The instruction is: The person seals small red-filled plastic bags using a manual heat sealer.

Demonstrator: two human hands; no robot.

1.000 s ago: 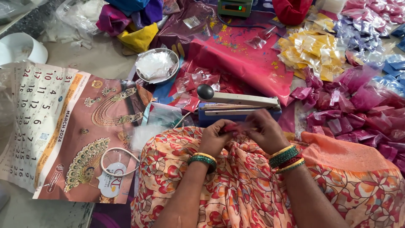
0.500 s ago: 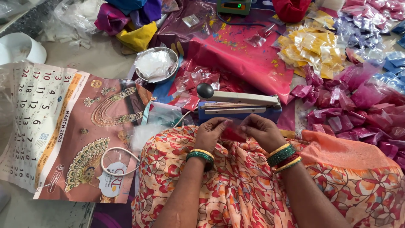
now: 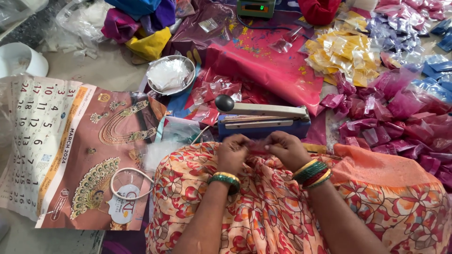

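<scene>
Nearest the camera, the person's lap is covered by an orange floral cloth (image 3: 263, 211), and both forearms reach forward over it. The left hand (image 3: 231, 154) and the right hand (image 3: 286, 149) meet at the far edge of the lap, fingers curled inward and pinching a small pink packet (image 3: 256, 146) between them. The packet is mostly hidden by the fingertips; its long axis seems to run left to right, from one hand to the other, so both hands are equally close, each gripping one end.

Just beyond the hands, nearly touching them, a blue heat sealer (image 3: 263, 122) sits on the floor, its long arm lying parallel to the packet and its black knob at the left end. The packet thus lies directly on the near side of the sealer.

Farther off, a steel bowl (image 3: 170, 75) of clear bags stands to the left, magenta packets (image 3: 400, 117) heap at the right, and yellow packets (image 3: 348, 51) lie beyond.
</scene>
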